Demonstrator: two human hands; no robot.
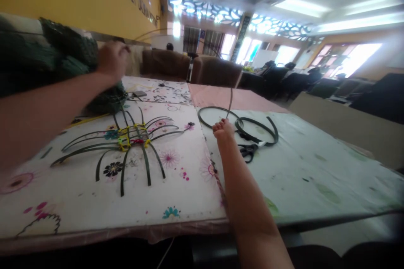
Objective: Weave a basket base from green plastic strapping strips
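My left hand [112, 62] is raised at the left, blurred, its fingers pinched together where a thin pale strip [148, 32] arcs off to the right. Low over the table, my right hand [223, 128] is closed around a thin strip [230, 101] that rises out of the fist. Whether both hands hold one strip, I cannot tell. Between my arms lies a loose lattice of dark green strips [146, 166], bound at its crossings with yellow and red ties; its ends splay out. Coiled dark green strips [274, 132] and black scissors [248, 151] lie beside my right hand.
A big dark green bundle [67, 50] stands at the left behind my forearm. Floral and pale green cloths [315, 168] cover the joined tables. A phone-like object [139, 93] lies farther back. Brown chairs [217, 71] stand beyond, and people sit at the far right.
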